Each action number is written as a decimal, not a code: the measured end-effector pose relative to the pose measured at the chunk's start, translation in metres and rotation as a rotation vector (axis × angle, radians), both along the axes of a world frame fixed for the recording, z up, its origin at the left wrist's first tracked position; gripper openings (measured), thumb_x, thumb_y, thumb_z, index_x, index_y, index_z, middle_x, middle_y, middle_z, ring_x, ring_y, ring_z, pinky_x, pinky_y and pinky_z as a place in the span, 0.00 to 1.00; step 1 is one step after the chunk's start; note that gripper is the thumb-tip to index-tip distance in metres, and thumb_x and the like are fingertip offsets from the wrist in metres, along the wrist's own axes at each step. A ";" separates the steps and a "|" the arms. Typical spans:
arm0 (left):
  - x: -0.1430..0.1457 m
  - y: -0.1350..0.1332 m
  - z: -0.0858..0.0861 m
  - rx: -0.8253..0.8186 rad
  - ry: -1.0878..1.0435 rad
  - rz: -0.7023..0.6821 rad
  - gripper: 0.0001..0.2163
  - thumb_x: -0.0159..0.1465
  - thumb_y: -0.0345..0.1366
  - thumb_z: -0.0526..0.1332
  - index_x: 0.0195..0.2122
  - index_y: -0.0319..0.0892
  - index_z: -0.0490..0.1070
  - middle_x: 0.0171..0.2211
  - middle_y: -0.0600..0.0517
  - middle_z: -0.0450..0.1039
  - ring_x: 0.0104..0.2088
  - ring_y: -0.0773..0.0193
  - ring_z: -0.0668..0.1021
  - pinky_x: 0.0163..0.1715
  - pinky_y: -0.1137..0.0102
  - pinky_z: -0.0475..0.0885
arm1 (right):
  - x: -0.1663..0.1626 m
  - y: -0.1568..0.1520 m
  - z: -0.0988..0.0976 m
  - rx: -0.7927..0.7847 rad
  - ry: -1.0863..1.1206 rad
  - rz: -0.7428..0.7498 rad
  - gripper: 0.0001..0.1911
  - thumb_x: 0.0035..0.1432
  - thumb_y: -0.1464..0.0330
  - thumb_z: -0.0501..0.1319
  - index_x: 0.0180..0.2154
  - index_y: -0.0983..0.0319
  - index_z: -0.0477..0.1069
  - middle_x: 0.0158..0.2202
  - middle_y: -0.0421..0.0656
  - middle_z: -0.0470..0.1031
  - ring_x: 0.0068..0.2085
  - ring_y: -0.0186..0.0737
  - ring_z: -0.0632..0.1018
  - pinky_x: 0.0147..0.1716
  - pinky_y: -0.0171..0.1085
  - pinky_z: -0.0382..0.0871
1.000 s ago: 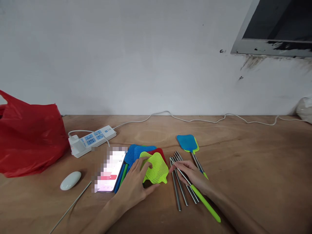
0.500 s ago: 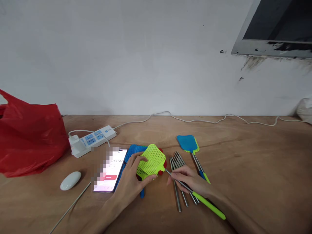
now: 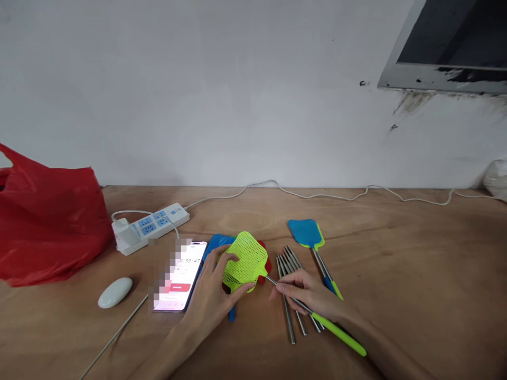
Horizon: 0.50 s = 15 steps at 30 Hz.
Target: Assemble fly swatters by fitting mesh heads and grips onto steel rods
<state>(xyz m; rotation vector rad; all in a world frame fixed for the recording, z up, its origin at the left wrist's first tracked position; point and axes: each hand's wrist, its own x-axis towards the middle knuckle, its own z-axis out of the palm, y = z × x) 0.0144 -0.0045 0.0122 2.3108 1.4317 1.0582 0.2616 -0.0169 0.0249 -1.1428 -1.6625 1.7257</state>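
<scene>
A lime-green fly swatter (image 3: pixel 247 258) lies slantwise between my hands, its perforated head up and to the left. My left hand (image 3: pixel 212 293) holds that head by its left side, fingers bent over it and thumb along the lower edge. The thin metal shaft is pinched in my right hand (image 3: pixel 303 290), and the green handle sticks out below it. Under the held swatter, blue swatter heads (image 3: pixel 216 245) and a red one (image 3: pixel 268 261) show in part. Several loose metal rods (image 3: pixel 288 311) lie beneath and beside my right hand.
Beyond my right hand, a blue swatter (image 3: pixel 304 232) lies over a green one (image 3: pixel 322 243). To the left are a lit phone (image 3: pixel 186 274), a white mouse (image 3: pixel 114 293), a power strip (image 3: pixel 158 224) and a red bag (image 3: pixel 51 221). A white cable (image 3: pixel 312 197) runs along the wall.
The green swatter's head has shifted very slightly up and to the left. Both hands keep nearly the same place and grip.
</scene>
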 end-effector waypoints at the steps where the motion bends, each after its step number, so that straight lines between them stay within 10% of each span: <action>1: 0.000 0.000 0.000 0.004 0.002 -0.001 0.18 0.61 0.46 0.67 0.47 0.47 0.64 0.57 0.45 0.63 0.55 0.45 0.72 0.48 0.54 0.74 | 0.000 0.000 0.000 0.003 -0.001 -0.002 0.26 0.62 0.50 0.57 0.34 0.65 0.81 0.11 0.32 0.59 0.14 0.29 0.58 0.18 0.32 0.49; 15: -0.001 -0.004 0.009 -0.019 -0.018 -0.098 0.14 0.64 0.40 0.64 0.48 0.48 0.63 0.57 0.43 0.62 0.56 0.47 0.70 0.50 0.54 0.70 | 0.004 0.003 -0.011 0.058 0.003 -0.052 0.27 0.61 0.48 0.57 0.33 0.66 0.78 0.11 0.31 0.60 0.13 0.28 0.58 0.18 0.32 0.50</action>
